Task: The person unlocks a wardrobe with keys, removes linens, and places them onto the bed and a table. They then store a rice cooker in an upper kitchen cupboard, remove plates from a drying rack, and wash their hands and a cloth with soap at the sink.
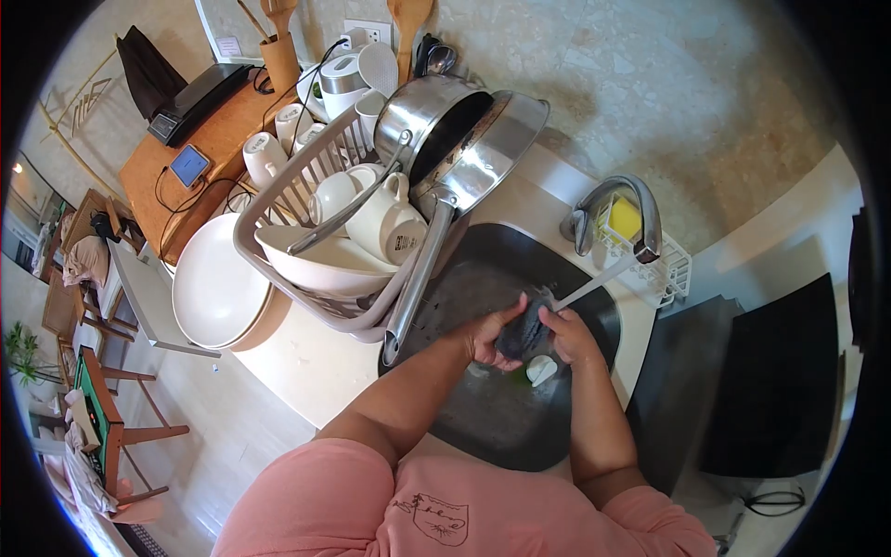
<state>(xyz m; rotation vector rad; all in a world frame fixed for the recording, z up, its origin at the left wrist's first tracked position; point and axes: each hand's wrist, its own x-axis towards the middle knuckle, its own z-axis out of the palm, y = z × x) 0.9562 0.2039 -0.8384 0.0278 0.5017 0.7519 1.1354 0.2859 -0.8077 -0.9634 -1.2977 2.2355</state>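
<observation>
Over the dark sink (464,408), my left hand (492,336) and my right hand (568,336) hold a dark grey cloth-like item (524,332) between them. The fingers of both hands are closed on its two sides. Water runs from the curved metal faucet (647,227) down beside the item. Below my hands a small white object (541,370) lies in the sink, with something green next to it; what it is I cannot make out.
Left of the sink, a dish rack (269,260) holds cups, bowls and metal pans (492,153). White plates (221,278) are stacked at the counter's edge. A yellow sponge (625,219) sits in a wire holder behind the faucet. A phone (189,165) lies on the wooden surface.
</observation>
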